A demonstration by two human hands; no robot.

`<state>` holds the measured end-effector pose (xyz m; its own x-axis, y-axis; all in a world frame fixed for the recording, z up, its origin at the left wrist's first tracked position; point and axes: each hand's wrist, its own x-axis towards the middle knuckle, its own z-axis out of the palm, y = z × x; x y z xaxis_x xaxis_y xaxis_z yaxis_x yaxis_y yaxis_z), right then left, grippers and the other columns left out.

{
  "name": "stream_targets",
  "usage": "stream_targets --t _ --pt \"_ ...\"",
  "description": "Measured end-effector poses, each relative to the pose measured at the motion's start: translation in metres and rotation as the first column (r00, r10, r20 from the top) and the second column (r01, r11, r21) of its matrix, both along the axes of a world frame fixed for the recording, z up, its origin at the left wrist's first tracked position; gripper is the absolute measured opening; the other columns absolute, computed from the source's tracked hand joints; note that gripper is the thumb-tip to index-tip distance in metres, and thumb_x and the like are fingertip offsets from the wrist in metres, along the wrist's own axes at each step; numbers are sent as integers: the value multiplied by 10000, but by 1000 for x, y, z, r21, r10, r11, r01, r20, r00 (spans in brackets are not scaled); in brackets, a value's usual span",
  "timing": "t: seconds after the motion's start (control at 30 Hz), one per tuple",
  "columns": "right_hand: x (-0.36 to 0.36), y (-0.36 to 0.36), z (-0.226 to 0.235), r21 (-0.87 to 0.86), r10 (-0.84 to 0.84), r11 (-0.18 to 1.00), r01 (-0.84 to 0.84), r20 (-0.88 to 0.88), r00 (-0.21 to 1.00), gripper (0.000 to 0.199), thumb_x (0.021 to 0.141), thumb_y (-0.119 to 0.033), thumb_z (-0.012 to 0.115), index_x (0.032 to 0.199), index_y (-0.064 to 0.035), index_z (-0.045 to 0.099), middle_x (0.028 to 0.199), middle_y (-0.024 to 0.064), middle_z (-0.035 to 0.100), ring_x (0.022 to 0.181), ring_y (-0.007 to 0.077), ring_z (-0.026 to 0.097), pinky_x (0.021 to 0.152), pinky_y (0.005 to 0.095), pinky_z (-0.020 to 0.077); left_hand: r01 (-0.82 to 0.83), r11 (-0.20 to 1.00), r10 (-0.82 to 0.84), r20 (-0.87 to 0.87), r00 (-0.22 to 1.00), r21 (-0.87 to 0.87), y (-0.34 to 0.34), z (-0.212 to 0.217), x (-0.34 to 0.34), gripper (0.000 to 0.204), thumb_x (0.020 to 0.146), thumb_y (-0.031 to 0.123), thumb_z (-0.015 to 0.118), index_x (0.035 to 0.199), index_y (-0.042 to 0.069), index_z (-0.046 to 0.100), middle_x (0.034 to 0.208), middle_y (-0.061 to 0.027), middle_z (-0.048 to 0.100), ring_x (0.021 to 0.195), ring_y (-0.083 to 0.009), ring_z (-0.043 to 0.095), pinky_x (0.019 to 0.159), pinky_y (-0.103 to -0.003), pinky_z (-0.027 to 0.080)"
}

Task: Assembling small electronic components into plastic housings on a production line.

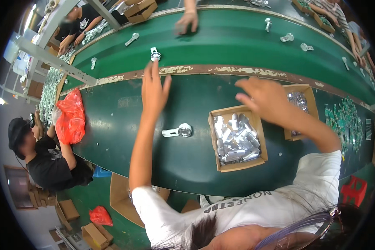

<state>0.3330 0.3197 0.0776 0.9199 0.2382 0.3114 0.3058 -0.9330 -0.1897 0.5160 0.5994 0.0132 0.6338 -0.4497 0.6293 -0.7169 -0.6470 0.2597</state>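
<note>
Both hands are open and hold nothing. The left hand (154, 89) reaches for a metal part (155, 54) on the moving belt (229, 39); it could slip past. The right hand (260, 98) could bump the box (236, 139).

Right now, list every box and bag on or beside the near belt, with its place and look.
Open tan box, under the right hand: full of silver parts.
Second tan box, right of it: shiny pieces inside.
Red bag, belt's left end: crumpled plastic.
Smaller red bag, on the floor.

White short-sleeved T-shirt, dark lettering across back; bare forearms; dark hair; clear plastic band on head.
</note>
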Motion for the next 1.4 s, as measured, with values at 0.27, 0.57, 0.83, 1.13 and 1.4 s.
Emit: stream_targets --t 0.27,0.57,0.83,1.13,1.4 --pt "-110 13 -5 148 228 962 -231 36 973 348 751 -167 719 1067 -52 628 762 48 594 601 175 560 532 309 424 -206 960 198 62 978 191 12 -15 103 426 830 167 622 1232 96 499 998 -155 611 801 -361 636 681 -440 524" --pt "-103 34 -2 507 357 808 -298 -19 934 753 799 -180 695 1399 -48 259 1214 217 503 965 356 580 780 401 488 368 849 -495 -813 306 -379 -59 92 -187 598 796 176 726 1252 69 355 689 -82 625 582 -94 585 527 -246 435" --pt "-122 30 -15 779 395 625 51 -372 840 520 867 -82 598 1346 -50 399 858 61 587 687 117 577 586 253 458 -2 744 -664 -741 102 -668 -53 41 -233 322 933 111 522 1247 74 465 817 -53 632 662 -90 610 547 -203 469" --pt "-79 44 -55 90 281 957 -277 -38 959 228 794 -196 653 968 -51 632 845 53 549 842 232 537 729 382 414 -231 930 -78 -766 638 -287 11 -12 -225 239 993 193 380 964 51 570 656 -74 543 544 -125 523 484 -279 402" --pt "-63 54 -69 267 190 958 -108 -303 934 136 796 -180 651 834 -59 602 824 92 583 822 257 585 729 392 458 -479 832 555 -434 710 279 -9 -10 -236 430 900 255 569 1283 94 460 646 -120 589 585 -293 583 547 -398 447"
